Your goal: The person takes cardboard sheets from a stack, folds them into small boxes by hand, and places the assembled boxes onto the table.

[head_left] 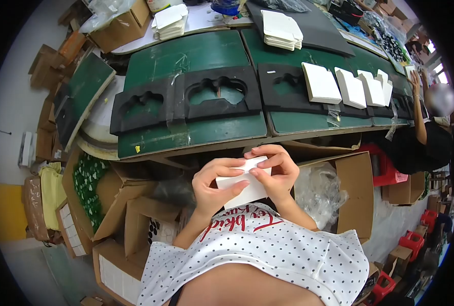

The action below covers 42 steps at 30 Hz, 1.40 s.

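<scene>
Close to my chest, in front of the bench edge, I hold a small white cardboard box (pixel 252 192) in both hands. My left hand (pixel 216 184) grips its left side, the thumb lying across the near face. My right hand (pixel 278 174) has hold of the upper right part, with its thumb pressed near the top edge. The fingers partly hide the top of the box, so I cannot tell whether its flap is closed.
On the green bench (pixel 217 130) lie black foam trays (pixel 176 94) with cutouts. White boxes (pixel 321 84) stand to the right, and flat white stacks (pixel 282 31) lie behind. Cartons (pixel 354 191) flank me below. Another person (pixel 425 137) works at far right.
</scene>
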Motion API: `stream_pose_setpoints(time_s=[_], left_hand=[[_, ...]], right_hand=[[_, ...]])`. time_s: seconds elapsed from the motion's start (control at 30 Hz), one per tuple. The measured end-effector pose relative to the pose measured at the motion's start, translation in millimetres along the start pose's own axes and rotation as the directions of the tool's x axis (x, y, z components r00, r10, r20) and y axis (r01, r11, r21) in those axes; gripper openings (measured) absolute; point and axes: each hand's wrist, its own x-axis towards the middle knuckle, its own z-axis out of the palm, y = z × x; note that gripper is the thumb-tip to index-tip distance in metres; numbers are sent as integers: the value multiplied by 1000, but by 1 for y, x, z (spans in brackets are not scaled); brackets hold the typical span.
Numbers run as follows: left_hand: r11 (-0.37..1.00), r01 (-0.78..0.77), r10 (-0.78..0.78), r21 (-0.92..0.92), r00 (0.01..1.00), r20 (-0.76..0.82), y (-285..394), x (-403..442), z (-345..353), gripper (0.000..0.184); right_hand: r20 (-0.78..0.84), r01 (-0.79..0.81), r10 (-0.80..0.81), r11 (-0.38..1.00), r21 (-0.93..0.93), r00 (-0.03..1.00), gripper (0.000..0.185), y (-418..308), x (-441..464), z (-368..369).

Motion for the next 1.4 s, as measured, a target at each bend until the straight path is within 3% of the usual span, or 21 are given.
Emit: stream_pose_setpoints(time_s=[0.07, 0.17, 0.23, 0.3, 0.37, 0.4, 0.43, 0.47, 0.5, 0.53, 0.67, 0.77, 0.83, 0.97, 1.03, 1.07, 1.17, 1.23, 1.3, 1.37, 1.4], left_hand=[[999, 48, -48, -7, 995, 85, 1, 0, -6, 24], [977, 51, -100, 209, 968, 231, 9, 6, -12, 38], [957, -68, -64, 283, 899, 433, 14, 11, -9, 55], [869, -60, -290, 492, 744, 602, 15, 18, -11, 47], [904, -16, -260, 427, 773, 579, 8, 33, -11, 39], [937, -123, -49, 328, 880, 472, -4, 45, -7, 33], [932, 26, -141, 362, 945, 294, -9, 54, -3, 28], [915, -18, -67, 402, 978, 196, -17, 69, 0, 27], [981, 189, -187, -40, 981, 51, -24, 82, 14, 29], [971, 139, -138, -195, 990, 19, -35, 99, 23, 31], [986, 137, -136, -90, 991, 13, -63, 140, 73, 64], [939, 316, -297, -136, 944, 145, -80, 150, 111, 87], [852, 514, -480, -102, 843, 244, -63, 153, 132, 85], [881, 467, -344, -76, 742, 575, -86, 160, 169, 86], [806, 585, -374, -89, 620, 689, -62, 159, 159, 83], [837, 538, -351, -96, 663, 662, -52, 153, 153, 76], [837, 514, -293, -188, 711, 639, -50, 135, 124, 60], [819, 543, -299, -185, 679, 670, -50, 119, 98, 39], [855, 505, -302, -114, 665, 683, -38, 103, 73, 31], [863, 502, -329, -63, 651, 684, -30, 83, 50, 27], [857, 513, -350, -46, 646, 678, -26, 73, 38, 26]], right_hand=[[-27, 2, -2, 1000, 16, 1000, 19, -2, 4, -2], [246, 52, -37, 997, -57, 969, 21, -1, 19, -25], [430, 185, -41, 936, -300, 902, 26, -10, 36, -37], [488, 173, 54, 897, -407, 871, 26, -17, 46, -42], [382, 346, -138, 757, -554, 914, 22, -25, 68, -51], [352, 403, -206, 595, -696, 913, 18, -30, 80, -62], [252, 333, -221, 534, -777, 942, 15, -29, 92, -71], [320, 376, -246, 231, -897, 915, 13, -29, 106, -76], [370, 393, -181, 110, -913, 911, 16, -24, 119, -82], [377, 381, -107, 23, -924, 920, 20, -11, 129, -93], [291, 306, 94, -270, -913, 952, 29, 21, 138, -132], [153, 141, -10, -328, -934, 988, 33, 23, 133, -149], [113, 90, -71, -263, -961, 991, 26, 26, 132, -160], [95, 73, -263, -91, -993, 960, 11, 26, 139, -170], [92, 66, -407, -78, -995, 909, 9, 14, 154, -168], [154, 147, -475, -51, -988, 867, 8, 5, 166, -167], [56, 87, -329, 79, -993, 943, 17, -12, 208, -156], [130, 120, -110, -95, -988, 985, 29, 2, 248, -145], [377, 370, -85, -84, -925, 922, 40, 37, 280, -132], [579, 520, -187, -285, -805, 794, 51, 99, 307, -139], [489, 486, 53, -252, -837, 870, 51, 102, 314, -132]])
